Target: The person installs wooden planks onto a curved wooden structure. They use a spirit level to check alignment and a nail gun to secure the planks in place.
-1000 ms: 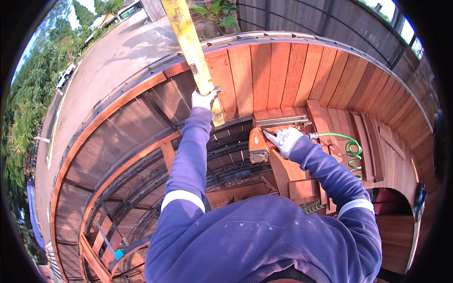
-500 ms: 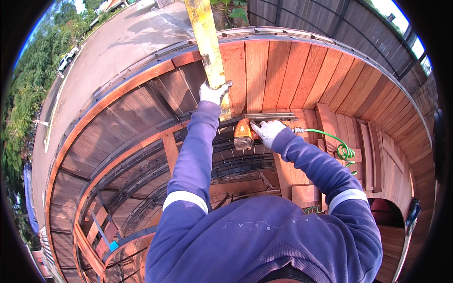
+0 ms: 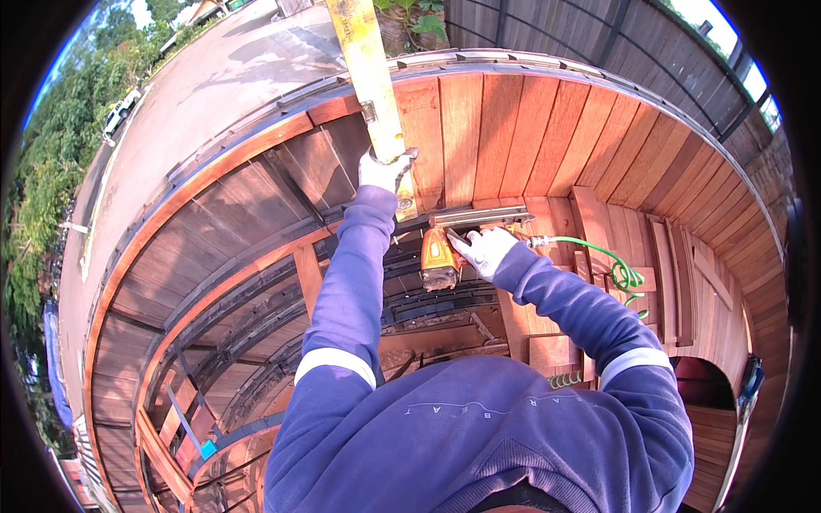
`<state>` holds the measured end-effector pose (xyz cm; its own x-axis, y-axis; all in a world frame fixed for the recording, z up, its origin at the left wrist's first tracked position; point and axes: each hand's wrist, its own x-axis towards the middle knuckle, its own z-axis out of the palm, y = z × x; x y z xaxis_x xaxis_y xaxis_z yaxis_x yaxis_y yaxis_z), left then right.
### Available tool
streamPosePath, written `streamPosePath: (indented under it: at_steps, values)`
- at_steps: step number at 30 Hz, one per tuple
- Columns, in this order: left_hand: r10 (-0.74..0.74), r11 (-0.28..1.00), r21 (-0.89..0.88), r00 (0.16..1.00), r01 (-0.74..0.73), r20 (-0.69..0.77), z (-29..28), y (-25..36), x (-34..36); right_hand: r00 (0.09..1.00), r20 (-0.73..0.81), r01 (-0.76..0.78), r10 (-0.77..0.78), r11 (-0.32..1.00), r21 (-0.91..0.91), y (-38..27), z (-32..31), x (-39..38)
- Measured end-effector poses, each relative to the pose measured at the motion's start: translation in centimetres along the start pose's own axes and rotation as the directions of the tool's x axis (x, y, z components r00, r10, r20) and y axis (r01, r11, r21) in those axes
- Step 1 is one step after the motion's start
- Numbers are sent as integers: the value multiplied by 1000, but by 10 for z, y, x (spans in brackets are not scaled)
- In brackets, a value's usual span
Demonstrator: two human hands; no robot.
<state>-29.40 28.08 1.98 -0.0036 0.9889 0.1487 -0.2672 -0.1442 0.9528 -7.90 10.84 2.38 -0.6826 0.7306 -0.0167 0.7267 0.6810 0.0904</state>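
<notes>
My left hand (image 3: 380, 169), in a pale glove, is closed on the lower part of a long yellow spirit level (image 3: 363, 60) lying upright in the view across the curved band of reddish wooden planks (image 3: 466, 137). My right hand (image 3: 486, 253), also gloved, grips an orange-and-black pneumatic nail gun (image 3: 436, 255) at the lower edge of those planks, just right of and below the level's end. The gun's long magazine points right, and a coiled green air hose (image 3: 627, 275) runs from its handle. Part of the gun's grip is hidden under my fingers.
A dark frame (image 3: 256, 350) with wooden strips curves below and left. Stacked boards (image 3: 676, 282) lie right, near an arched opening (image 3: 701, 380). A slatted fence (image 3: 547, 26) stands behind. A paved drive (image 3: 197, 85) with a parked white vehicle (image 3: 115, 115) and trees lies beyond at left.
Compared with a second ago, the level and my left hand sit further right in view, and the nail gun has moved left toward the level, dipping slightly in the last half second.
</notes>
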Motion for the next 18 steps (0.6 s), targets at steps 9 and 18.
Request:
streamPosePath:
  at_steps: [9, 18]
  values:
    - [32, 999, -23, 999, -33, -1, 0, -5, 1, 1000, -8, -25, 24, 1000, -18, 9, 16, -2]
    - [17, 1000, 19, 1000, -17, 6, 3, 1, -1, 1000, 2, -14, 14, 999, -35, 11, 17, -5]
